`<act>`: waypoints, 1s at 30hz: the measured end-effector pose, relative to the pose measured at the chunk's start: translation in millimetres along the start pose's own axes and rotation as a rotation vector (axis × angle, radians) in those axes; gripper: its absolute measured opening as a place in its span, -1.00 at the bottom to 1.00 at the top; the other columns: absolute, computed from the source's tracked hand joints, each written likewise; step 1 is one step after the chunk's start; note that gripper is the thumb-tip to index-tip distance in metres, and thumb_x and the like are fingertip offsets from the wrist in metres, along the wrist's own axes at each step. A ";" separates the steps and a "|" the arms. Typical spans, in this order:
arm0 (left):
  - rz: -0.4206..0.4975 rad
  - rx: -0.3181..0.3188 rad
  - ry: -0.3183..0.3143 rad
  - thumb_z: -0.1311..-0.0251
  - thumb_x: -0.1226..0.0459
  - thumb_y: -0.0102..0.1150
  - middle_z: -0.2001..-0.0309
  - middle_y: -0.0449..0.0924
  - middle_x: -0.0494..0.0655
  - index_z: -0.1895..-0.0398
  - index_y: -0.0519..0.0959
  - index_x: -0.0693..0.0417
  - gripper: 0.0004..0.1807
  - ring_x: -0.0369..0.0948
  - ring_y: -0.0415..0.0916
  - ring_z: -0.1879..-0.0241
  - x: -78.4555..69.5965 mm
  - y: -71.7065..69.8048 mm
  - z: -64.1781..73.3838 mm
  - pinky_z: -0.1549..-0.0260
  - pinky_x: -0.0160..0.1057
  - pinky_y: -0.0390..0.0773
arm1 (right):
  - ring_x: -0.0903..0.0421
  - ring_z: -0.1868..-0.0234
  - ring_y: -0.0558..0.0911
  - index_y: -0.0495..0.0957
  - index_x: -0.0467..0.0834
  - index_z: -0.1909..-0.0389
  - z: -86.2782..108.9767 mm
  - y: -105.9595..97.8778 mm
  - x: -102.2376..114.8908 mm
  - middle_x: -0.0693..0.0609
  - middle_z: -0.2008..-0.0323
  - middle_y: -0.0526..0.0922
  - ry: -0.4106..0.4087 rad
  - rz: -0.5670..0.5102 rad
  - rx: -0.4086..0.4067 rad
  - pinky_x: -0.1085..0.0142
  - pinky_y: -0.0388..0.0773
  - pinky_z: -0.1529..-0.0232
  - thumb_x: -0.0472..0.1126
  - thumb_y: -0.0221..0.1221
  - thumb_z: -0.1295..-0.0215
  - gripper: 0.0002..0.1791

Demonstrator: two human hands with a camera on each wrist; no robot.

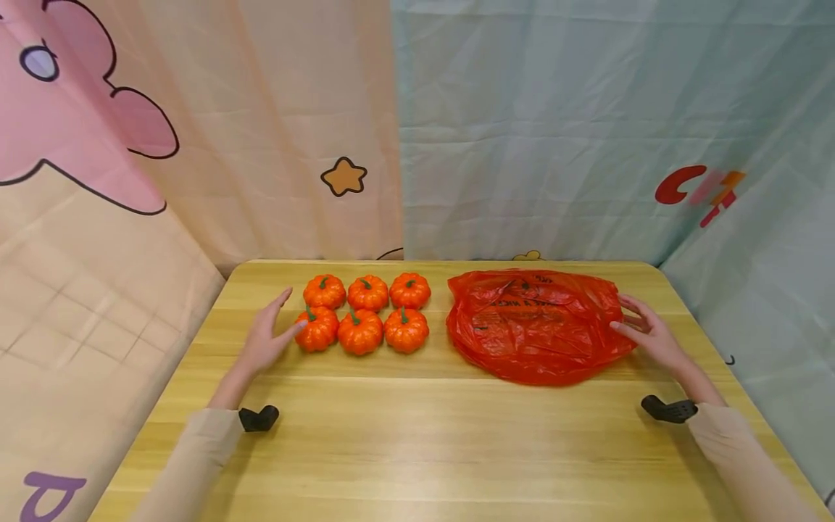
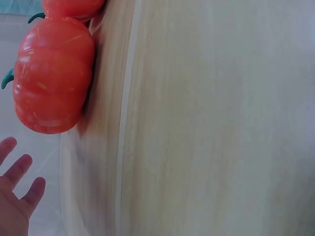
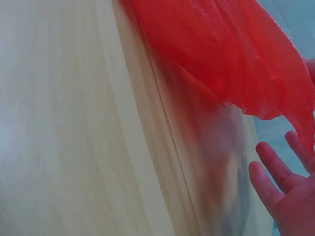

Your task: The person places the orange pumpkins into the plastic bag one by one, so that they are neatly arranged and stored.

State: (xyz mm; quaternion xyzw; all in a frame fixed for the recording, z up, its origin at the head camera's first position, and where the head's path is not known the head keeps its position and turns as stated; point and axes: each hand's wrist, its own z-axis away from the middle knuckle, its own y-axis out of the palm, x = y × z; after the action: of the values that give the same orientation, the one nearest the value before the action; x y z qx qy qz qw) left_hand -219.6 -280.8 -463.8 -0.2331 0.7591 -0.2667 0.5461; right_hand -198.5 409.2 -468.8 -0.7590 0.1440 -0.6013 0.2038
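Note:
Several small orange pumpkins (image 1: 361,333) with green stems stand in two rows of three on the table's left side. My left hand (image 1: 264,341) is beside the leftmost front pumpkin (image 2: 54,73), fingers spread and thumb near its side, holding nothing. To the right lies a crumpled red plastic bag (image 1: 535,326) with dark printing. At the bag's right end is my right hand (image 1: 655,341), its thumb and fingers apart around the edge. In the right wrist view, its straight fingers (image 3: 275,172) are spread beside a hanging corner of the bag.
The light wooden table (image 1: 417,442) ends at the back against patterned curtains (image 1: 561,145). Curtain cloth also borders the left and right sides. A black wrist mount (image 1: 259,418) sits on the left forearm, another black mount (image 1: 668,409) on the right.

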 end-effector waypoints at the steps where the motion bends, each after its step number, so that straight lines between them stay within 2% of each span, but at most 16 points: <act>1: 0.032 0.007 -0.016 -0.28 0.15 0.14 -0.44 0.08 0.30 -0.50 0.02 0.12 -0.20 0.29 0.04 -0.36 -0.5 1.7 0.1 -0.24 0.35 0.06 | 0.65 0.05 0.40 0.07 -0.20 -0.46 0.4 0.6 -0.3 0.46 -0.17 0.28 0.017 0.001 0.004 0.70 0.47 0.17 -0.28 0.06 -0.39 -0.34; 2: 0.062 0.011 -0.028 -0.28 0.16 0.14 -0.44 0.07 0.31 -0.50 0.01 0.12 -0.19 0.28 0.05 -0.35 -1.1 3.3 0.2 -0.23 0.34 0.08 | 0.66 0.06 0.39 0.06 -0.17 -0.46 0.6 1.0 -0.6 0.39 -0.20 0.29 0.034 0.002 0.007 0.70 0.48 0.17 -0.26 0.05 -0.41 -0.34; 4: 0.121 0.013 -0.042 -0.28 0.19 0.15 -0.43 0.07 0.33 -0.51 0.00 0.11 -0.19 0.27 0.07 -0.34 -2.3 6.4 -0.4 -0.20 0.31 0.12 | 0.67 0.07 0.37 0.04 -0.13 -0.48 -0.4 2.2 -1.7 0.12 -0.29 0.30 0.073 0.000 0.015 0.69 0.48 0.17 -0.22 0.03 -0.43 -0.34; 5: 0.149 0.016 -0.049 -0.27 0.23 0.16 -0.42 0.08 0.36 -0.50 0.00 0.14 -0.19 0.29 0.08 -0.33 -8.0 6.3 -0.1 -0.19 0.31 0.14 | 0.67 0.07 0.37 0.04 -0.12 -0.48 -1.2 3.1 -2.2 -0.01 -0.32 0.28 0.086 -0.002 0.020 0.69 0.48 0.17 -0.20 0.03 -0.43 -0.34; 6: 0.168 0.013 -0.052 -0.26 0.25 0.16 -0.41 0.09 0.37 -0.50 0.01 0.14 -0.19 0.29 0.09 -0.33 -8.6 8.1 -0.7 -0.18 0.30 0.15 | 0.67 0.07 0.37 0.04 -0.12 -0.48 -2.2 4.2 -2.8 -0.01 -0.31 0.27 0.094 -0.006 0.024 0.69 0.48 0.17 -0.20 0.02 -0.44 -0.34; 8: 0.197 0.014 -0.059 -0.24 0.27 0.19 -0.40 0.10 0.36 -0.49 0.03 0.13 -0.19 0.27 0.11 -0.32 -9.0 11.1 -1.2 -0.18 0.28 0.17 | 0.66 0.05 0.35 0.05 -0.11 -0.48 -4.4 6.7 -4.0 0.04 -0.31 0.27 0.100 -0.015 0.029 0.71 0.45 0.14 -0.19 0.02 -0.44 -0.35; 11: 0.216 0.032 -0.080 -0.21 0.27 0.24 -0.43 0.10 0.28 -0.49 0.05 0.12 -0.17 0.22 0.13 -0.32 -8.5 15.8 -2.3 -0.20 0.21 0.21 | 0.64 0.05 0.39 0.08 -0.11 -0.47 -6.5 10.5 -4.8 0.37 -0.18 0.27 0.091 -0.052 0.029 0.71 0.45 0.13 -0.21 0.03 -0.43 -0.36; 12: 0.215 0.034 -0.082 -0.19 0.25 0.26 -0.44 0.10 0.23 -0.49 0.05 0.09 -0.16 0.18 0.14 -0.32 -3.1 19.1 -3.2 -0.19 0.18 0.23 | 0.64 0.05 0.40 0.08 -0.10 -0.47 -6.8 11.3 -4.8 0.47 -0.13 0.24 0.092 -0.065 0.030 0.71 0.45 0.13 -0.21 0.04 -0.43 -0.36; 15: 0.233 0.042 -0.095 -0.15 0.27 0.30 -0.46 0.09 0.16 -0.49 0.06 0.08 -0.13 0.12 0.14 -0.31 -2.2 23.1 -3.1 -0.19 0.12 0.25 | 0.64 0.07 0.42 0.08 -0.08 -0.47 -7.5 13.0 -4.2 0.46 -0.11 0.24 0.111 -0.083 0.034 0.69 0.47 0.15 -0.19 0.04 -0.43 -0.36; 19: 0.262 0.028 -0.084 -0.10 0.31 0.33 -0.43 0.13 0.18 -0.47 0.09 0.09 -0.12 0.14 0.15 -0.30 -0.3 26.2 -2.7 -0.20 0.14 0.22 | 0.65 0.08 0.41 0.06 -0.08 -0.47 -7.6 14.7 -2.1 0.40 -0.13 0.24 0.123 -0.074 0.035 0.68 0.49 0.16 -0.17 0.05 -0.43 -0.35; 23: 0.261 0.022 -0.087 -0.07 0.31 0.36 -0.36 0.19 0.21 -0.44 0.14 0.09 -0.13 0.13 0.18 -0.29 1.9 27.8 -1.8 -0.23 0.12 0.21 | 0.63 0.08 0.42 0.07 -0.10 -0.46 -6.5 16.7 -1.2 0.42 -0.10 0.25 0.110 -0.082 0.041 0.66 0.51 0.17 -0.20 0.06 -0.41 -0.34; 30: 0.225 0.049 -0.149 -0.05 0.19 0.40 -0.37 0.19 0.19 -0.39 0.19 0.11 -0.16 0.10 0.22 -0.29 3.1 28.5 1.1 -0.20 0.09 0.27 | 0.60 0.11 0.48 0.07 -0.11 -0.46 -4.5 19.5 -2.2 0.48 -0.04 0.29 0.080 -0.090 0.069 0.61 0.55 0.21 -0.29 0.08 -0.38 -0.33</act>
State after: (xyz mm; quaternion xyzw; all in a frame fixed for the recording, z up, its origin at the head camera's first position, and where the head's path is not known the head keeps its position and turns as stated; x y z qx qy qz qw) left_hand -221.2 -261.6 -485.0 -0.1523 0.7310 -0.2041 0.6330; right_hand -202.8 392.5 -479.2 -0.7325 0.0970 -0.6444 0.1968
